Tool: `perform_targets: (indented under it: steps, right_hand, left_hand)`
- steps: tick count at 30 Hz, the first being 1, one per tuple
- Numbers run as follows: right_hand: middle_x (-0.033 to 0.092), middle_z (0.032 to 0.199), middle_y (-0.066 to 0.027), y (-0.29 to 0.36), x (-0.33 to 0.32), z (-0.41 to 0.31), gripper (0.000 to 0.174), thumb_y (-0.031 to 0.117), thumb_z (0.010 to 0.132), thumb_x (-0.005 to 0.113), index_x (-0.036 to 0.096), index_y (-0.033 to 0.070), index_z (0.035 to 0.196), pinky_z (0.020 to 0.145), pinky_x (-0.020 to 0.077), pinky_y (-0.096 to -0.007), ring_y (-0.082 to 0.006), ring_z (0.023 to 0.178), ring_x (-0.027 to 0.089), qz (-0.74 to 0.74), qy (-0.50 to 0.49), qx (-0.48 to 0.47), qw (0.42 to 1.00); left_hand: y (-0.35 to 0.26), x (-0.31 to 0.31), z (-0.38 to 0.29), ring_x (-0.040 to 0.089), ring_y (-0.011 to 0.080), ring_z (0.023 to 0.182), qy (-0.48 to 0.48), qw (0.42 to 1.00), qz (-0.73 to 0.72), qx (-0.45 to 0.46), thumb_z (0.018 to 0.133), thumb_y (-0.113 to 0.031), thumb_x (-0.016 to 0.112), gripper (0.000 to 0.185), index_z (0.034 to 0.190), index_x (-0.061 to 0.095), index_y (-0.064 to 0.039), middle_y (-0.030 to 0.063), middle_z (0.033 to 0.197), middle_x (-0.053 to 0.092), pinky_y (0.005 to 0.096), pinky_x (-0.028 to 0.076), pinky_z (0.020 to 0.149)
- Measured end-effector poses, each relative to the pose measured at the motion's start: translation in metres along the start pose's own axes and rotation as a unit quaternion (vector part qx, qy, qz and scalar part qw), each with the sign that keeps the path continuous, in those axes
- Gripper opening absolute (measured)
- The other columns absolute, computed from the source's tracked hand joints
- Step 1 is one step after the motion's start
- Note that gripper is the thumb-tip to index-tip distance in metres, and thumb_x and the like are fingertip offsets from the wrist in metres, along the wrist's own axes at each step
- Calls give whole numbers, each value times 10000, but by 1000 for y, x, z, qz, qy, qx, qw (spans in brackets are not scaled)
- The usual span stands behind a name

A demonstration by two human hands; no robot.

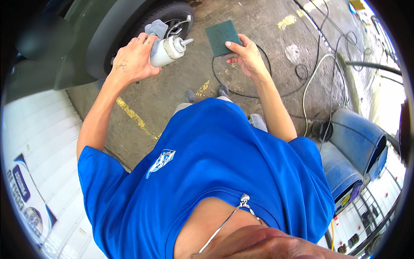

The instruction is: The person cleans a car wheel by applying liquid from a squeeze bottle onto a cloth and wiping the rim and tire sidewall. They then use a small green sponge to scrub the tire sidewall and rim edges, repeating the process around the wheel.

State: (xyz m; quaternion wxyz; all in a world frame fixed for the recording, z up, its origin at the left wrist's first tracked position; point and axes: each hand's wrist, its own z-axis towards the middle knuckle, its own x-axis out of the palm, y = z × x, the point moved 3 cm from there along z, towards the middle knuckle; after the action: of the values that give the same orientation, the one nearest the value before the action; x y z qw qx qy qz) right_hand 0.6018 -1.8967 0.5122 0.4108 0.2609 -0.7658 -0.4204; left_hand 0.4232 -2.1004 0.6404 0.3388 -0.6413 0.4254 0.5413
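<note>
My left hand (pixel 131 60) is wrapped around a white plastic squeeze bottle (pixel 163 55) with a pointed nozzle, tilted to the right. A grey cloth (pixel 157 28) is bunched against that hand, behind the bottle. Beyond it a thin curved tube with a pale tip (pixel 188 18) sticks out; what it belongs to is hidden. Between the thumb and fingers of my right hand (pixel 247 55) is a flat green scouring pad (pixel 223 38), held up over the floor. The pad and the bottle are apart.
A dark vehicle (pixel 77 68) with its wheel (pixel 176 19) stands at upper left. Black hose (pixel 268 58) and pale hose (pixel 305 103) loop over the concrete floor (pixel 200 71). Blue plastic barrels (pixel 355 136) lie at right. A white corrugated wall (pixel 42 123) is at left.
</note>
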Motion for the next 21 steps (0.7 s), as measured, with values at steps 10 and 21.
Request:
perform_targets:
  steps: [10,21]
  right_hand:
    - [611,1018,-52,-7,-143,-92,326,178,862,647,526,31,1126,647,503,-328,-148,875,602,73,-173,-71,980]
    - [632,1001,-85,-38,-180,-236,360,147,839,637,507,27,1153,634,583,-364,-208,831,663,109,-434,-141,883]
  left_hand:
    - [-75,32,60,577,306,1036,32,994,-91,61,584,-311,787,721,1204,501,-80,94,1168,544,412,490,846]
    - [-107,80,73,558,305,1070,105,976,-114,152,577,-302,803,758,1228,496,-65,103,1192,534,402,473,889]
